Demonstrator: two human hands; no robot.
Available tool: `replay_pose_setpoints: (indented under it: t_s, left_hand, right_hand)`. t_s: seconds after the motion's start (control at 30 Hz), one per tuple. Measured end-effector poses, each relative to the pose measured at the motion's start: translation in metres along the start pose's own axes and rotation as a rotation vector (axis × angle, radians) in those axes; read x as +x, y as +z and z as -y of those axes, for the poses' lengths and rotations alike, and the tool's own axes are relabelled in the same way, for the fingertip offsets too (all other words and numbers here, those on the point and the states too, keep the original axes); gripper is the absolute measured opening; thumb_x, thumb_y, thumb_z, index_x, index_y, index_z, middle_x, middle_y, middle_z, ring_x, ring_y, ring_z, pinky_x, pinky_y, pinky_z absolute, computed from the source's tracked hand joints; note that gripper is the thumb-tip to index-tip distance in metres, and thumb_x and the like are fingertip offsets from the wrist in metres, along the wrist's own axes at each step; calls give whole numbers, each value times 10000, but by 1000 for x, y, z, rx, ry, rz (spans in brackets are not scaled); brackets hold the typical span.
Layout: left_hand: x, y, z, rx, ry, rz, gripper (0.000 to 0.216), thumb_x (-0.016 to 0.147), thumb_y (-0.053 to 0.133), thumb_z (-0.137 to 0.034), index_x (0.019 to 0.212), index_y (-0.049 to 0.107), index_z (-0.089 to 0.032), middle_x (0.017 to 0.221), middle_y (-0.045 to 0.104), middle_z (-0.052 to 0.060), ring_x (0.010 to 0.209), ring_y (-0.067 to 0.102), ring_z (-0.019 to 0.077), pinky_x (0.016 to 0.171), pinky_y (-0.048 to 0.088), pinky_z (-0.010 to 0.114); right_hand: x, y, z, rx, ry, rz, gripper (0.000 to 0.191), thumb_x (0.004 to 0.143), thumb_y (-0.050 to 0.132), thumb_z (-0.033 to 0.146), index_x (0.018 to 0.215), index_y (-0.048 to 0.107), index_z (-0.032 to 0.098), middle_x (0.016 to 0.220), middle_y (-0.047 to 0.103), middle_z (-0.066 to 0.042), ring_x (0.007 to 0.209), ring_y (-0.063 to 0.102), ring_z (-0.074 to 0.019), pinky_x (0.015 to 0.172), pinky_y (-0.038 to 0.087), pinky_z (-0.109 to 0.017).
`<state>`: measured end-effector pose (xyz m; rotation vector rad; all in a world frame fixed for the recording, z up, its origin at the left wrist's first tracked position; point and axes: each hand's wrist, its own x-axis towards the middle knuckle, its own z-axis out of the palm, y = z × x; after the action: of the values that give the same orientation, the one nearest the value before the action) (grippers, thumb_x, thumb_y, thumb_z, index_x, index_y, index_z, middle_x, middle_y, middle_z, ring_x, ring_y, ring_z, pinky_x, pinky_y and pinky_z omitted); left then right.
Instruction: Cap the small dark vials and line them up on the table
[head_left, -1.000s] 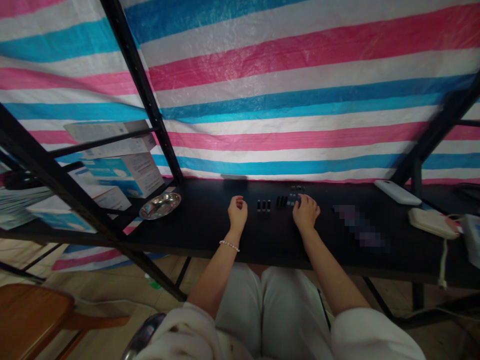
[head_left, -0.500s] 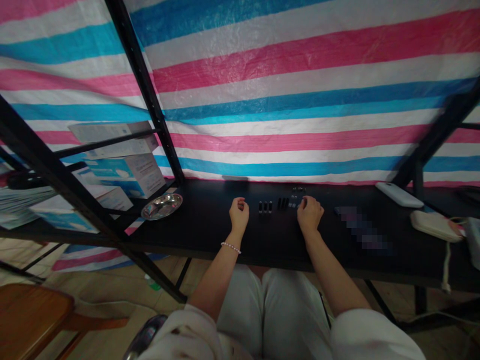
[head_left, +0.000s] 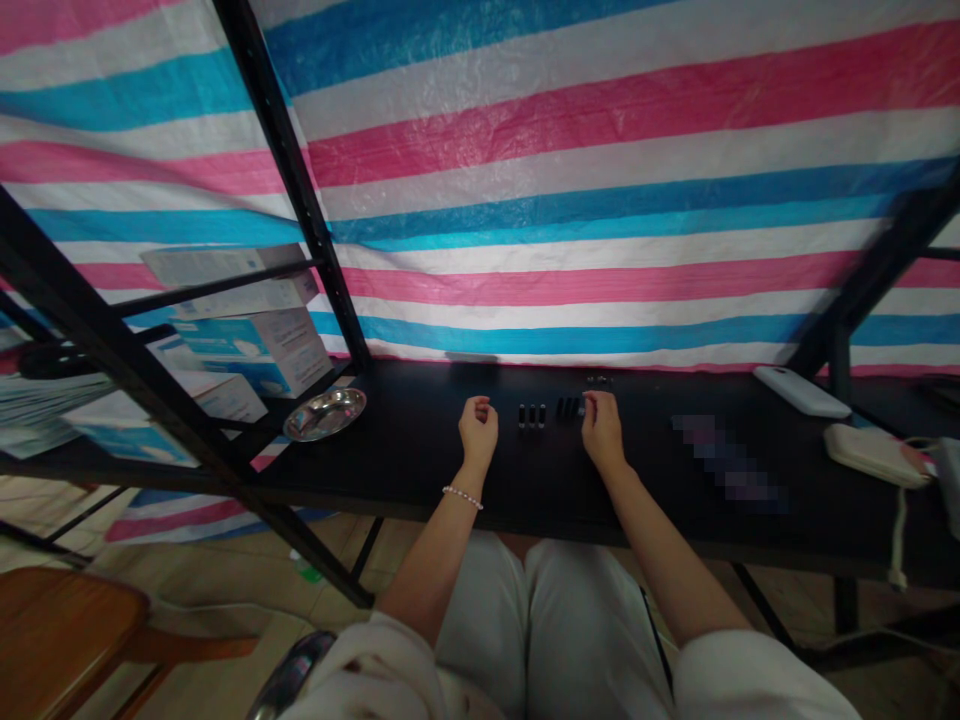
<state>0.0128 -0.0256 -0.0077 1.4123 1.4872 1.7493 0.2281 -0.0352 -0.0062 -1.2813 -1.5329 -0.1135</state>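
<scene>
Your left hand (head_left: 478, 434) and right hand (head_left: 603, 432) are apart, any grip unclear. Between them, silver-ended tubes (head_left: 532, 416) and black tubes (head_left: 570, 407) are already lined up; bits (head_left: 600, 380) lie past your right; what's left is unclear.

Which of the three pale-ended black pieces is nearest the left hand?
The leftmost black piece in that row; the other two sit farther from the left hand, toward the right hand.
</scene>
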Motion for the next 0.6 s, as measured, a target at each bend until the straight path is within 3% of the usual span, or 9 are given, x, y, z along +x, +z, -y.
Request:
replay_pose_setpoints:
  t_s: [0.33,0.6]
  left_hand:
    - [0,1,2,-2,-2,-11,156,718,523,-153,872,544,-153,699,534,-11,565,488,71,569,414,196]
    - [-1,0,-1,-25,-18,3,159,721,521,-144,878,539,-149,709,535,-9,563,491,69,556,414,191]
  right_hand:
    - [-5,19,5,-319,49,370,392,884,329,249,1247,437,146,1173,558,-125,1011,559,-216,809,467,-334]
    - [0,23,3,-470,33,489,427,879,352,211,1302,391,168,1126,578,-128,966,578,-217,727,468,-302]
